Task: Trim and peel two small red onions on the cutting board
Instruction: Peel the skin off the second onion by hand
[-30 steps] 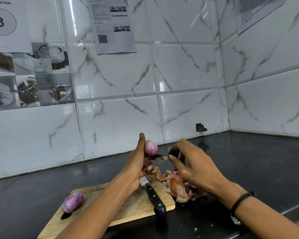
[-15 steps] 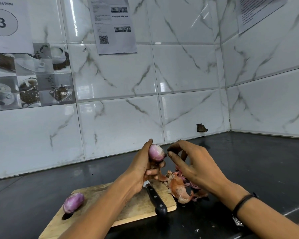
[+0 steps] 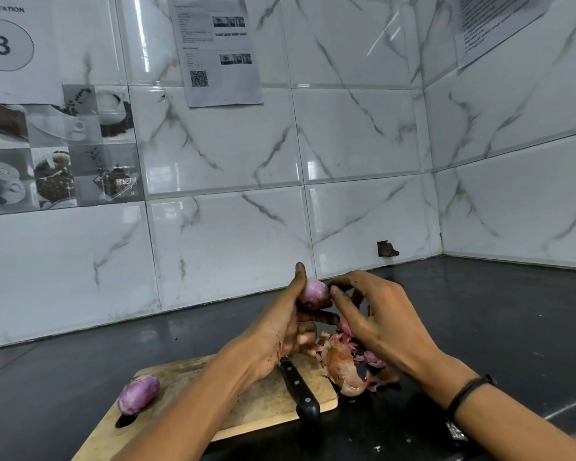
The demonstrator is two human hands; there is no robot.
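My left hand (image 3: 280, 327) holds a small red onion (image 3: 314, 292) up above the far end of the wooden cutting board (image 3: 256, 404), thumb behind it and fingers curled under it. My right hand (image 3: 376, 314) is beside it, with its fingertips at the onion's right side; whether they pinch a bit of skin is not clear. A second, peeled purple onion (image 3: 137, 394) lies on the board's left end. A black-handled knife (image 3: 300, 390) lies on the board, its blade hidden under my left hand.
A heap of onion skins (image 3: 346, 364) lies on the dark counter (image 3: 479, 327) just right of the board. White tiled walls meet in a corner at the back right. Papers hang on the walls.
Both hands have risen slightly with the onion. A strip of skin seen between the hands a second ago is gone, and my right fingertips are back against the onion.
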